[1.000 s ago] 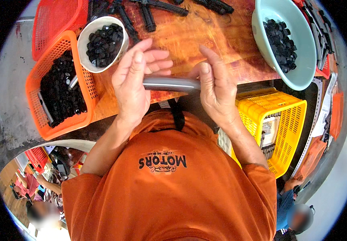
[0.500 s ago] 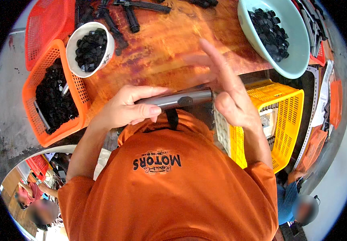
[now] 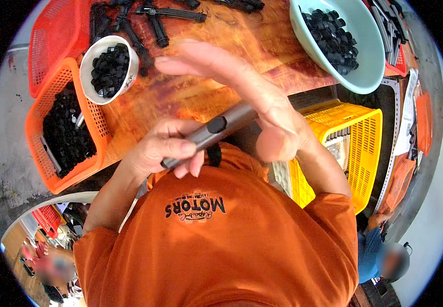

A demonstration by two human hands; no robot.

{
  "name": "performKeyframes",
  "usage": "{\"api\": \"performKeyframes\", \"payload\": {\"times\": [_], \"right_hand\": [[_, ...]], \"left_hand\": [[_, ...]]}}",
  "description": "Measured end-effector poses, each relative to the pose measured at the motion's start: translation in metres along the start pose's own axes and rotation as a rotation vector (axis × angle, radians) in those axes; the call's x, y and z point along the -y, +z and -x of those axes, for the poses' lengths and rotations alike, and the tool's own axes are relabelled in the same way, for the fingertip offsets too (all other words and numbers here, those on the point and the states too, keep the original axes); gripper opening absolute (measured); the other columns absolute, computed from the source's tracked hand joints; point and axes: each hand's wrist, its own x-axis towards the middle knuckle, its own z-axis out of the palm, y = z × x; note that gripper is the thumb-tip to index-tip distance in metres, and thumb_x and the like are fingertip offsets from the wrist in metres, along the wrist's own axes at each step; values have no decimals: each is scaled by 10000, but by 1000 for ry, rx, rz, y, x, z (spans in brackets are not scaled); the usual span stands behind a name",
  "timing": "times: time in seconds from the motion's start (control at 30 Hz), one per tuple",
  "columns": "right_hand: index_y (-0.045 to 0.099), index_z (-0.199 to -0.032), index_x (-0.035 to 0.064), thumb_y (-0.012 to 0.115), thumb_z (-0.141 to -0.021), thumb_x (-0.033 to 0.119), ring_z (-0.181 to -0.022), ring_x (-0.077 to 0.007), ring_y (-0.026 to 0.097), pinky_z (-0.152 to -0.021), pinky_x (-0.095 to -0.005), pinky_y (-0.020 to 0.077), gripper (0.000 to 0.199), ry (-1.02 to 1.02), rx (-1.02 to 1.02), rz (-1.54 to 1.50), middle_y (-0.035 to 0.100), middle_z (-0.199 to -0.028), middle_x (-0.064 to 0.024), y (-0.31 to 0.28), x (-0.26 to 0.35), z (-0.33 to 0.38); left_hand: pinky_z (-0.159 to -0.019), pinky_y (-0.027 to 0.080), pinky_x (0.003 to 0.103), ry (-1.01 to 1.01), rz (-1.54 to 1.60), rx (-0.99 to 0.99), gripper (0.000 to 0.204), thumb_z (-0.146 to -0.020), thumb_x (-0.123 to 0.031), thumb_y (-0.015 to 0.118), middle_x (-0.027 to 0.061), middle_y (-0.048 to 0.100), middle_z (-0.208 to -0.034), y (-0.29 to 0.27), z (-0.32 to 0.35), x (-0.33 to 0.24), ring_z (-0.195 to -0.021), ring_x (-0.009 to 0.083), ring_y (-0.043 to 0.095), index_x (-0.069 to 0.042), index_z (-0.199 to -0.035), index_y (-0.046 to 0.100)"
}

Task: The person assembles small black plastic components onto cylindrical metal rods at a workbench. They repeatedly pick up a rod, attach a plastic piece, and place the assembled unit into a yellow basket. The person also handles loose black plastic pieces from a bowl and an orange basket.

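My left hand (image 3: 162, 148) is closed round the lower end of a grey metal tube (image 3: 236, 122), thumb on top. The tube slants up to the right and has a black oval button on its side. At its upper end is my right hand (image 3: 270, 105), fingers stretched out to the left and thumb apart. That end is hidden behind the right palm, so I cannot tell whether they touch. Beyond my hands, a white bowl (image 3: 85, 75) of small black parts (image 3: 110, 71) stands on the wooden table (image 3: 191, 102).
Left of the bowl are an orange basket (image 3: 101, 123) of black pieces and a red basket (image 3: 57, 43). Black tubular parts (image 3: 155, 28) lie at the far edge. A pale blue basin (image 3: 372, 77) stands far right, a yellow crate (image 3: 367, 153) below it. A person (image 3: 370, 250) is at lower right.
The tube has tilted, its right end rising, and its button now sits further left. My right hand has swung its fingers leftward over the tube. My left hand still holds it.
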Motion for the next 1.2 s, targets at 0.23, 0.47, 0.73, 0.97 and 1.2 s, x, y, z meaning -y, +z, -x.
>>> {"api": "performKeyframes", "payload": {"times": [0.23,0.47,0.73,0.97,1.2], "right_hand": [[305,-1412,-75,563,-850,580,-1252,-416,454,-1006,-433,404,901,-105,160,255,400,-1391,-275,-13,6,-3],[370,-1385,-72,433,-688,818,-1301,-406,401,-1056,-465,326,1132,-277,165,510,397,-1400,-277,-17,5,-14],[392,-1369,-75,537,-722,752,-1246,-381,469,-1044,-502,334,1060,-421,243,500,463,-1368,-225,-5,5,-22],[307,-1389,-116,481,-761,751,-1287,-407,421,-1089,-516,274,1084,-381,149,504,411,-1392,-271,-8,1,1],[103,-1488,-14,450,-742,817,-1407,-344,237,-1131,-433,179,1169,-34,-48,388,232,-1507,-256,-4,-4,19]], "left_hand": [[-428,409,190,-33,92,118,471,-881,-270,637,145,638,-831,-1,-1,-5,-487,93,525,45,-1215,531],[-379,289,158,55,133,133,591,-896,-267,623,90,551,-710,1,1,-7,-472,52,402,-19,-1391,415],[-396,298,185,90,3,84,514,-851,-185,672,67,553,-708,9,1,-5,-485,67,437,4,-1302,515],[-852,485,287,458,-759,8,442,-855,-45,649,169,645,-1143,35,-1,-18,-1008,213,639,41,-1273,536],[-477,469,342,697,-1417,-259,513,-772,-59,698,66,492,-661,45,-4,-9,-509,220,525,-64,-1270,577]]}}
